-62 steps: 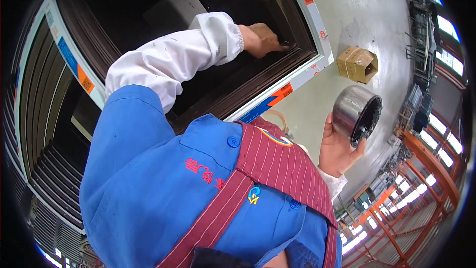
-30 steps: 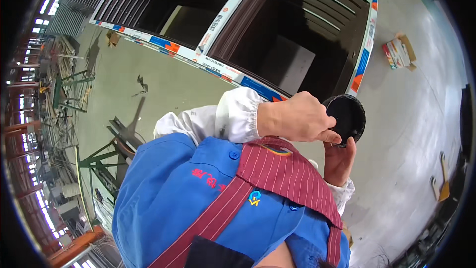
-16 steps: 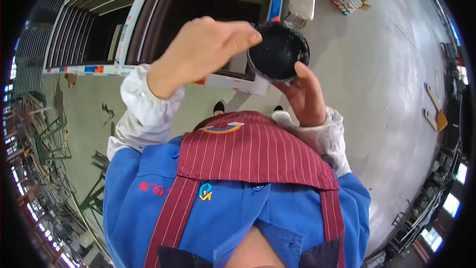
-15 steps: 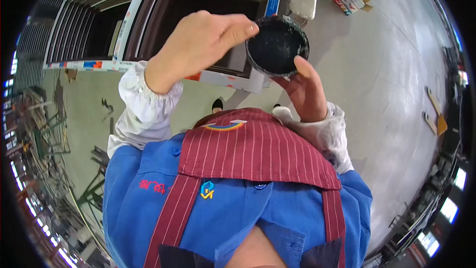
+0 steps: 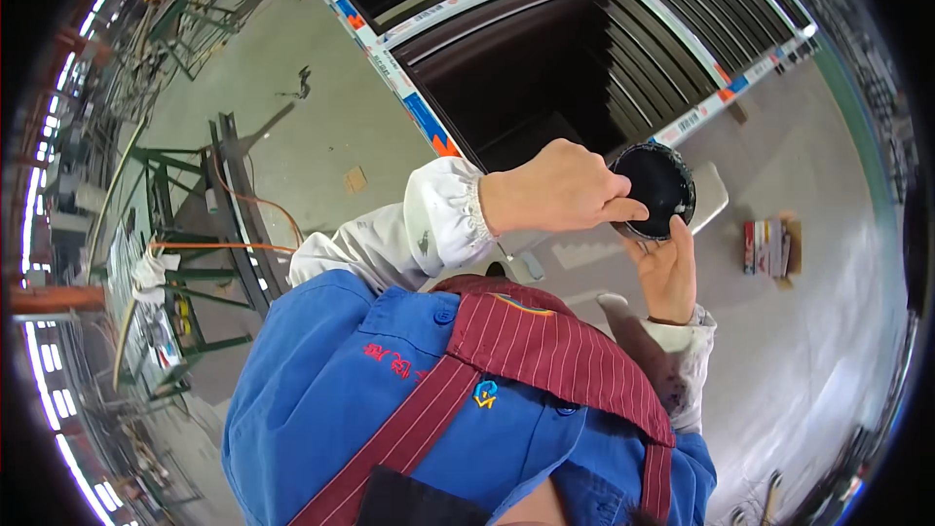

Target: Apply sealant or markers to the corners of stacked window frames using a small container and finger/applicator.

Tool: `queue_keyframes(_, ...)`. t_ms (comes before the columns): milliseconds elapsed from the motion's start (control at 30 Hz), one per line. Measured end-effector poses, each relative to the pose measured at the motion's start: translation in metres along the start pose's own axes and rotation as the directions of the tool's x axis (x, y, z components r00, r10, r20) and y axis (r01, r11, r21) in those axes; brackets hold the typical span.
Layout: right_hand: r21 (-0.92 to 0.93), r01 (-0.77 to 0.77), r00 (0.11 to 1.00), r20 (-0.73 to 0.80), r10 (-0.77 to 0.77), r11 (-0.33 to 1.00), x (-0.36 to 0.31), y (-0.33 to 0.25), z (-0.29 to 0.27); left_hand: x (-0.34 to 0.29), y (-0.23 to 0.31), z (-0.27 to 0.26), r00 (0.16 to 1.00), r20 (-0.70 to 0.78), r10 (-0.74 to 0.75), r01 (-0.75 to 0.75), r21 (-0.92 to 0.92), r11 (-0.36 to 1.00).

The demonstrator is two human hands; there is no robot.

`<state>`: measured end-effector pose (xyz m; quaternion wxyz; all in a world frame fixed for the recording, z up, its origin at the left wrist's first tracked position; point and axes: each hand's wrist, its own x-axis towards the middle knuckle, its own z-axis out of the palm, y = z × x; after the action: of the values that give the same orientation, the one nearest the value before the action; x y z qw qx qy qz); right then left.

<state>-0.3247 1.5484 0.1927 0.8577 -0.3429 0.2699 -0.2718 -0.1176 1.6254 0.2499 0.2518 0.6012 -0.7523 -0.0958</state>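
A round black bowl (image 5: pixel 659 181) with a chipped, whitish rim is held up in front of me, its dark inside facing me. My left hand (image 5: pixel 565 190) is closed at its left rim, with the thumb reaching over the edge. The fingers behind the rim are hidden. Below and to the right, my right hand (image 5: pixel 670 278) grips the bowl, its thumb on the near rim and the other fingers partly hidden under it. Pale smears show inside the bowl near that thumb.
Ahead stand dark slatted frames (image 5: pixel 648 73) edged with white, blue and orange wrapping. A whitish block (image 5: pixel 711 203) is partly hidden behind the bowl. An open carton (image 5: pixel 774 248) lies on the floor at right. Green metal stands (image 5: pixel 161 180) and an orange hose (image 5: pixel 229 245) are at left.
My view has turned, so the frames now lie further right and the stands at left show more. Both hands and the bowl appear lower and further right. Both hands remain on the bowl.
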Motion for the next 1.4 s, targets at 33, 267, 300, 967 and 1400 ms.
queue_keyframes(33, -0.008, -0.01, 1.0, 0.012, 0.01, 1.0, 0.007, -0.002, 0.003, 0.002, -0.005, -0.001, 1.0, 0.028, 0.003, -0.004, 0.019, 1.0)
queue_keyframes(267, 0.012, -0.113, 0.989, 0.102, 0.111, 0.994, 0.079, -0.015, 0.004, 0.004, -0.049, -0.003, 0.962, -0.129, -0.24, 0.219, -0.158, 0.963)
queue_keyframes(300, 0.002, -0.128, 0.986, 0.108, 0.127, 0.992, 0.093, -0.018, -0.001, 0.004, -0.055, -0.003, 0.94, -0.188, -0.285, 0.242, -0.221, 0.945)
queue_keyframes(967, -0.207, -0.131, 0.924, 0.329, 0.195, 0.97, 0.337, -0.088, -0.069, 0.018, -0.254, 0.063, -0.225, -0.177, -0.958, 0.582, -0.813, 0.014)
queue_keyframes(1400, -0.169, -0.26, 0.893, 0.331, 0.304, 0.951, 0.365, -0.082, -0.082, 0.011, -0.32, 0.044, -0.451, -0.345, -0.823, 0.626, -0.78, -0.016)
